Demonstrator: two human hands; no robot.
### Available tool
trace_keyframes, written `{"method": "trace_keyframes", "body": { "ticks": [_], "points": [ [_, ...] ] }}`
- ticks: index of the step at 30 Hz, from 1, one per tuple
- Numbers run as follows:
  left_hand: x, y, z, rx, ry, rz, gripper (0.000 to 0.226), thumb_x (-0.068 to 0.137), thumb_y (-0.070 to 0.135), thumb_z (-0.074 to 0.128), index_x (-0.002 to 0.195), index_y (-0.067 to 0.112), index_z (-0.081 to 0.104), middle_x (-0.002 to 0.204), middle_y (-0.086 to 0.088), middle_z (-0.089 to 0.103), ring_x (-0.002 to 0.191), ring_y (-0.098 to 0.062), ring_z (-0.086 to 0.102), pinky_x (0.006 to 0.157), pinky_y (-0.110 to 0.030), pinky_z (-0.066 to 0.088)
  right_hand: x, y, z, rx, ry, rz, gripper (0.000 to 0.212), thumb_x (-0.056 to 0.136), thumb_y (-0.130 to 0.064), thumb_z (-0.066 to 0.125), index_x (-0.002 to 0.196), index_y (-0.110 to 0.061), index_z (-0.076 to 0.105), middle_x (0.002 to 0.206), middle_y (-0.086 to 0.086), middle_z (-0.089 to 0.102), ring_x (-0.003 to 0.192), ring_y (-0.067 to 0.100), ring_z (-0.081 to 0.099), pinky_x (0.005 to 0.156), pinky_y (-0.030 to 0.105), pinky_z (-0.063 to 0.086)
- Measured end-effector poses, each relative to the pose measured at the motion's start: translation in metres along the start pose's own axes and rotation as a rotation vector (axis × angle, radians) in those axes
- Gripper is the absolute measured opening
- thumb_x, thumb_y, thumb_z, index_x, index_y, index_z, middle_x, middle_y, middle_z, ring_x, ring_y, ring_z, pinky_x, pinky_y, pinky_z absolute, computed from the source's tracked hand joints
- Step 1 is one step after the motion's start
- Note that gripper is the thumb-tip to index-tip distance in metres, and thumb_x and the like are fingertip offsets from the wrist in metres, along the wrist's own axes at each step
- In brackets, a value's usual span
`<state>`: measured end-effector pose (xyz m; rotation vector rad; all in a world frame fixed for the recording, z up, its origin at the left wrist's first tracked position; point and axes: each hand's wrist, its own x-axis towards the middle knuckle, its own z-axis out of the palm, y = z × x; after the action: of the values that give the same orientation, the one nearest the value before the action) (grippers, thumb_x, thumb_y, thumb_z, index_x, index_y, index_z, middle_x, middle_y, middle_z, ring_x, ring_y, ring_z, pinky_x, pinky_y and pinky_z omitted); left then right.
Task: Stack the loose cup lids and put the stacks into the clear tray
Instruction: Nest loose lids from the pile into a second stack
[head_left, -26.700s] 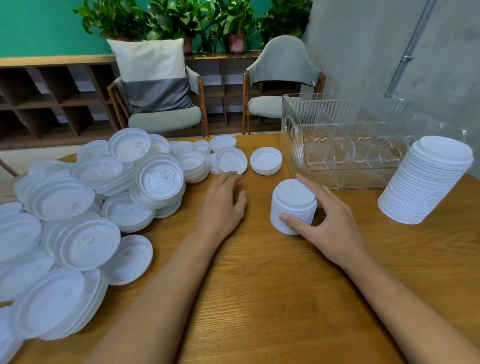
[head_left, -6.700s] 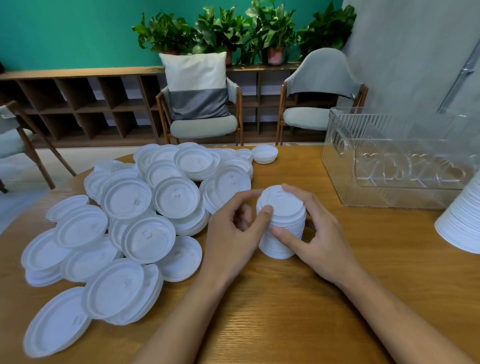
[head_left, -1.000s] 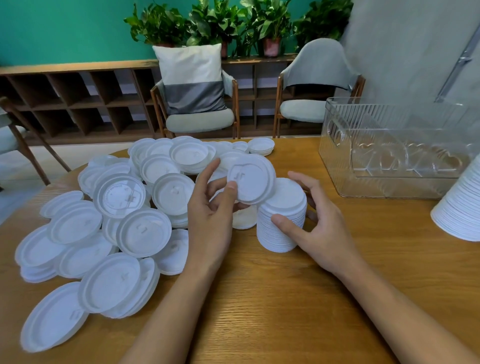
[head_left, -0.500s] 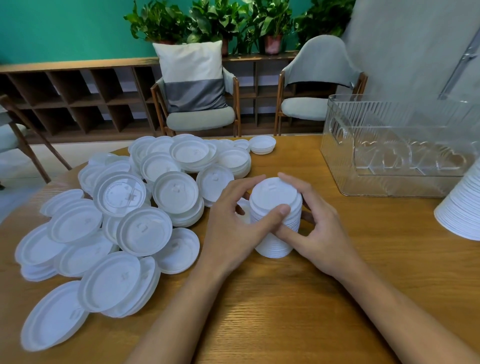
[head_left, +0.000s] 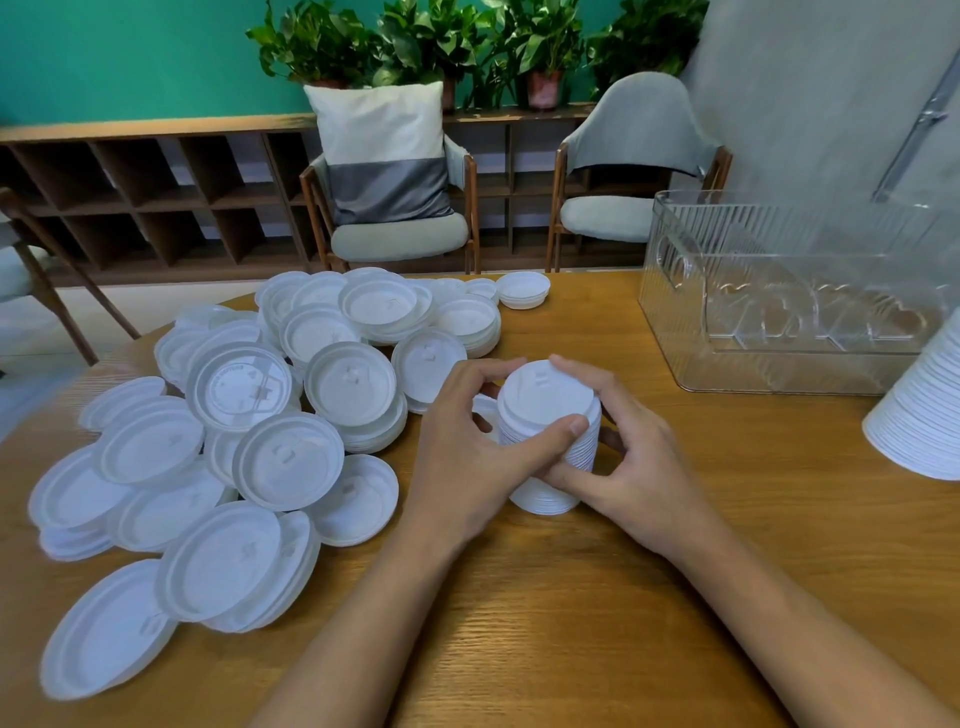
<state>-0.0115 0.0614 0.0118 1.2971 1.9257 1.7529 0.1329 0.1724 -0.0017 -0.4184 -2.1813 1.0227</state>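
lids (head_left: 288, 462): white
tray (head_left: 769, 234): clear, ribbed
table (head_left: 571, 623): golden-brown wood grain
wall (head_left: 130, 57) behind table: teal
cushion (head_left: 384, 150) behind table: white over grey

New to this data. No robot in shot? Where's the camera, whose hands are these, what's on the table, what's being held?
No robot here: a person works with bare hands, and the single wide-angle camera sits on their head, looking forward and down. Every picture comes from that one view; only the last is the present moment. The forearms entering from the bottom are the wearer's own. The left hand and right hand both curl their fingers round a stack of lids standing upright on the wooden table; that is the only thing in their grip. Left of it lies a heap of loose lids, white plastic, overlapping. At the right stands the clear tray, no lids visible in it, and a taller stack cut off by the picture's edge.
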Motion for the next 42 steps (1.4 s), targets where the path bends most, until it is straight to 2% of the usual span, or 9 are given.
{"method": "trace_keyframes", "body": {
  "ticks": [5, 10, 14, 20, 24, 29, 35, 39, 42],
  "points": [
    [-0.001, -0.003, -0.001, -0.002, -0.016, 0.014, 0.063, 0.067, 0.067, 0.079, 0.120, 0.035, 0.067, 0.119, 0.019, 0.069, 0.116, -0.003, 0.063, 0.086, -0.020, 0.049, 0.000, 0.004, 0.002, -0.019, 0.004, 0.004, 0.077, 0.079, -0.044, 0.087, 0.145, -0.043, 0.048, 0.135, -0.027, 0.057, 0.128, -0.001, 0.055, 0.100, 0.019, 0.049],
    [-0.002, -0.011, -0.007, 0.111, 0.021, 0.099, 0.044, 0.099, 0.057, 0.050, 0.122, 0.026, 0.070, 0.114, 0.016, 0.070, 0.112, -0.006, 0.063, 0.088, -0.016, 0.045, 0.002, 0.007, -0.003, -0.060, 0.103, 0.005, 0.074, 0.076, -0.058, 0.079, 0.142, -0.043, 0.049, 0.138, -0.029, 0.055, 0.131, -0.003, 0.052, 0.096, 0.012, 0.047],
    [0.000, -0.029, -0.005, 0.418, 0.057, 0.122, 0.014, 0.098, 0.034, 0.066, 0.106, 0.024, 0.070, 0.098, 0.013, 0.066, 0.096, -0.008, 0.063, 0.081, -0.028, 0.050, 0.003, 0.010, -0.010, -0.074, 0.163, 0.040, 0.074, 0.077, -0.059, 0.084, 0.140, -0.043, 0.050, 0.136, -0.039, 0.052, 0.129, -0.011, 0.049, 0.097, 0.011, 0.044],
    [0.004, -0.038, -0.008, 0.677, -0.059, 0.043, 0.033, 0.088, 0.044, 0.080, 0.113, 0.022, 0.074, 0.105, 0.007, 0.072, 0.097, -0.014, 0.065, 0.081, -0.037, 0.054, 0.003, 0.009, -0.012, -0.087, 0.147, 0.072, 0.074, 0.071, -0.063, 0.076, 0.138, -0.051, 0.046, 0.133, -0.044, 0.048, 0.127, -0.015, 0.046, 0.094, 0.012, 0.043],
    [0.003, -0.034, -0.009, 0.712, -0.078, 0.059, 0.025, 0.093, 0.037, 0.077, 0.115, 0.025, 0.076, 0.104, 0.009, 0.074, 0.097, -0.014, 0.067, 0.081, -0.038, 0.056, 0.003, 0.009, -0.013, -0.084, 0.142, 0.080, 0.074, 0.072, -0.062, 0.076, 0.138, -0.051, 0.045, 0.133, -0.042, 0.048, 0.127, -0.015, 0.046, 0.093, 0.012, 0.042],
    [0.002, -0.030, -0.008, 0.541, 0.055, 0.138, 0.024, 0.094, 0.016, 0.076, 0.117, 0.022, 0.076, 0.095, 0.008, 0.075, 0.086, -0.014, 0.069, 0.075, -0.042, 0.060, 0.003, 0.011, -0.012, -0.085, 0.142, 0.078, 0.073, 0.077, -0.059, 0.084, 0.139, -0.048, 0.046, 0.133, -0.042, 0.049, 0.128, -0.013, 0.047, 0.097, 0.017, 0.044],
    [0.004, -0.021, -0.008, 0.219, 0.075, 0.078, 0.053, 0.089, 0.007, 0.077, 0.136, 0.029, 0.066, 0.090, 0.011, 0.066, 0.091, -0.009, 0.066, 0.083, -0.023, 0.056, 0.003, 0.009, -0.011, -0.070, 0.142, 0.078, 0.073, 0.077, -0.063, 0.081, 0.139, -0.044, 0.048, 0.135, -0.031, 0.053, 0.129, -0.009, 0.049, 0.097, 0.017, 0.044],
    [0.003, -0.009, -0.007, 0.068, 0.158, 0.038, 0.056, 0.086, 0.004, 0.075, 0.133, 0.032, 0.064, 0.100, 0.019, 0.067, 0.098, -0.006, 0.066, 0.076, -0.016, 0.056, 0.003, 0.009, -0.010, -0.049, 0.144, 0.071, 0.070, 0.076, -0.065, 0.074, 0.138, -0.043, 0.050, 0.135, -0.028, 0.055, 0.130, -0.003, 0.051, 0.096, 0.015, 0.045],
    [0.005, -0.003, -0.009, -0.156, 0.216, -0.015, 0.054, 0.092, 0.001, 0.072, 0.136, 0.030, 0.062, 0.112, 0.014, 0.069, 0.103, -0.009, 0.070, 0.079, -0.021, 0.059, 0.002, 0.010, -0.010, -0.042, 0.144, 0.072, 0.069, 0.077, -0.066, 0.073, 0.138, -0.042, 0.050, 0.134, -0.029, 0.056, 0.129, -0.002, 0.052, 0.094, 0.011, 0.045]
  ]
}}
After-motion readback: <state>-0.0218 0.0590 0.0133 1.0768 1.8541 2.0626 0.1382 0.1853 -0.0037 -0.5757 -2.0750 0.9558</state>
